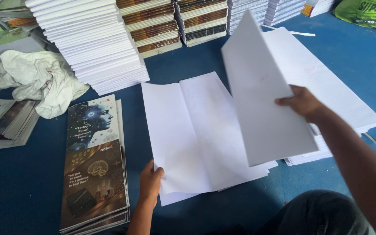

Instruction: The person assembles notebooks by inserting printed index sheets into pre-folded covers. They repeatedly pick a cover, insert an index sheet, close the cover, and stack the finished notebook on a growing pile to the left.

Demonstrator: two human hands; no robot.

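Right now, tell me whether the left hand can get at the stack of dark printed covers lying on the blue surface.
Probably yes. The left hand rests on the edge of the flat white sheets, right beside the stack of dark printed covers, and nothing lies between them.

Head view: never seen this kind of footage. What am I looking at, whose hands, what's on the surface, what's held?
There is no machine here. A person wears one camera on the head, looking down at their own two bare hands over a blue work surface.

The left hand presses on the lower edge of a flat white folded paper sheet lying in the middle. The right hand grips a thick bundle of white lined sheets, lifted and tilted above a low pile of white lined paper.

A pile of dark glossy printed covers lies at left, a crumpled white cloth beyond it, and tall stacks of white page blocks along the back.
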